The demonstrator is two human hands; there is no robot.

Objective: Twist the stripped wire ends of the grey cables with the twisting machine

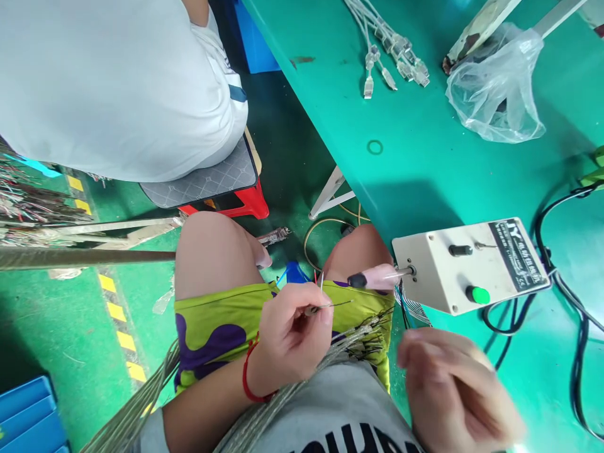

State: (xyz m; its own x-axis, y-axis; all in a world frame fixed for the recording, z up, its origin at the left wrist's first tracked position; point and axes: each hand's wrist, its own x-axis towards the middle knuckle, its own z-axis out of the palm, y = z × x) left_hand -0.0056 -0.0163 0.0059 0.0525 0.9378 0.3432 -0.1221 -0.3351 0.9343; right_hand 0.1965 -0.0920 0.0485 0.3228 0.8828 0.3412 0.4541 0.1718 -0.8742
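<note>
A clear plastic bag (495, 94) and USB connectors (396, 60) lie on the green table (425, 170).

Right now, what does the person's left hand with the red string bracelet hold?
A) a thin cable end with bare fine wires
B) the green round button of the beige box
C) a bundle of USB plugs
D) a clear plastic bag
A: the left hand pinches a thin cable end with bare fine wires above the lap, while the plastic bag, the green button and the plugs lie untouched on the green table.

On the box (472, 264) label (515, 254) I read "JY", smaller print too fine to read, shirt (340, 415) lettering cut off, partly "OUHU"
</note>
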